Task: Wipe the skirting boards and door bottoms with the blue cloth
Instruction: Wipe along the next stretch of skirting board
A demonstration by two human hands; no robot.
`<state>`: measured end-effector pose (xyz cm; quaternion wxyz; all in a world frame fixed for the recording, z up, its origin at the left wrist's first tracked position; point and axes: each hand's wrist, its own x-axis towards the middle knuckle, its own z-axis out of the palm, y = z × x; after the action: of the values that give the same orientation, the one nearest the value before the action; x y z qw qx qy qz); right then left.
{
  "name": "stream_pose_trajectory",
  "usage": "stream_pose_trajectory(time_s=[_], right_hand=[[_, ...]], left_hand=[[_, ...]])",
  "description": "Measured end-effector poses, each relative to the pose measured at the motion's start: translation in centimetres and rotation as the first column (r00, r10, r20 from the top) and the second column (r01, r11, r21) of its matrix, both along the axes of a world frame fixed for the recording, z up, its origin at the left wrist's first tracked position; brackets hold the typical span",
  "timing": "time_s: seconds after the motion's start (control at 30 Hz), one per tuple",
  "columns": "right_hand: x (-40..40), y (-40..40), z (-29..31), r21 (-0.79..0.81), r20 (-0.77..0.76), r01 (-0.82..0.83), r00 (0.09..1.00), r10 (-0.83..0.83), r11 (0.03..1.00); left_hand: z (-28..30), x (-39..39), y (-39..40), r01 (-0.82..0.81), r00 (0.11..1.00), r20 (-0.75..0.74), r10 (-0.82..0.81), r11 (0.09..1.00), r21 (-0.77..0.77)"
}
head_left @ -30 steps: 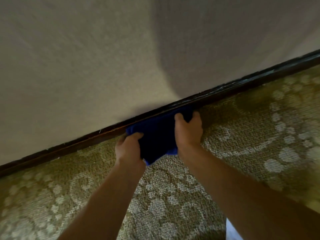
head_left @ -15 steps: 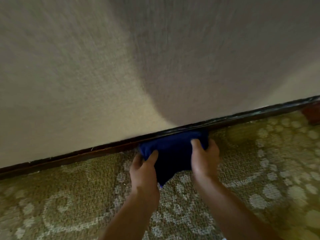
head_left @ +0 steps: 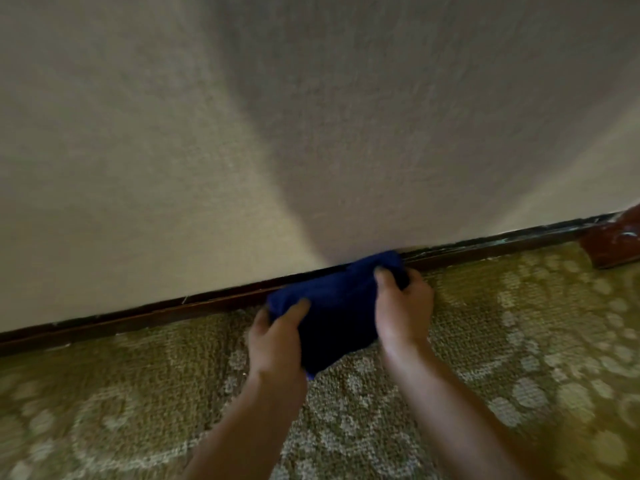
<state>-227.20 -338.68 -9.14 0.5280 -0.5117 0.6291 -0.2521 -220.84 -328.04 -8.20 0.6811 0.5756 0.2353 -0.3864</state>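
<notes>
We hold the blue cloth (head_left: 332, 306) bunched between both hands, pressed against the dark skirting board (head_left: 138, 315) where it meets the pale wall (head_left: 173, 150). Our left hand (head_left: 277, 337) is clamped on the cloth's end at about 8 o'clock, thumb on top; our right hand (head_left: 403, 306) is clamped on the end at about 2 o'clock, fingers curled over the fold.

Compared with a second ago, the cloth and both hands have travelled along the board toward 3 o'clock, and our view has swung with them: a reddish-brown wooden piece (head_left: 613, 240) now shows at the frame's 3 o'clock edge, where half a second ago only a sliver of it was visible. Whether it is a door frame or a furniture leg we cannot tell.

We judge this as mid-stroke, with the stretch toward 9 o'clock already passed over and a short run of scuffed board left before that wooden piece. The cloth's lower fold trails on the patterned carpet (head_left: 502, 341), so we should keep pressure on the board.
</notes>
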Motion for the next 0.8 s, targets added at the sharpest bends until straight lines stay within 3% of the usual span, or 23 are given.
stream_pose_trajectory(time_s=[0.1,0.23,0.3,0.37,0.5,0.57,0.7,0.8], right_hand=[[1.1,0.6,0.4,-0.016,-0.05,0.056,0.997,-0.056,0.998],[3.5,4.0,-0.1,0.052,-0.039,-0.171,0.984,0.173,0.984],[3.5,4.5,-0.4,0.077,-0.029,-0.237,0.97,0.24,0.969],[2.4,3.1,-0.6,0.089,-0.013,-0.165,0.986,0.166,0.982],[-1.1,-1.7,0.2,0.059,-0.03,0.117,0.993,-0.115,0.991],[-2.2,-3.4,0.7,0.076,0.005,0.149,0.989,-0.15,0.986],[-1.7,-3.2,0.9,0.103,-0.013,0.017,1.0,-0.015,0.995],[-0.4,-1.0,0.6,0.1,0.006,-0.169,0.986,0.169,0.98]], left_hand=[[-0.1,0.0,0.0,-0.031,0.999,0.026,0.031,0.999,0.021],[-1.4,0.8,2.0,-0.269,0.963,0.069,0.262,0.953,0.141],[-1.9,0.8,2.8,-0.298,0.954,0.068,0.291,0.942,0.153],[-1.7,0.4,2.5,-0.214,0.976,0.068,0.207,0.968,0.134],[-0.2,-1.2,-0.2,0.119,0.99,0.08,-0.117,0.993,-0.013],[-0.1,-1.6,-1.4,0.174,0.982,0.078,-0.172,0.985,-0.02],[-0.8,-1.8,-1.7,0.045,0.996,0.076,-0.054,0.993,0.112],[-1.9,-1.5,0.0,-0.154,0.974,0.201,0.108,0.962,0.227]])
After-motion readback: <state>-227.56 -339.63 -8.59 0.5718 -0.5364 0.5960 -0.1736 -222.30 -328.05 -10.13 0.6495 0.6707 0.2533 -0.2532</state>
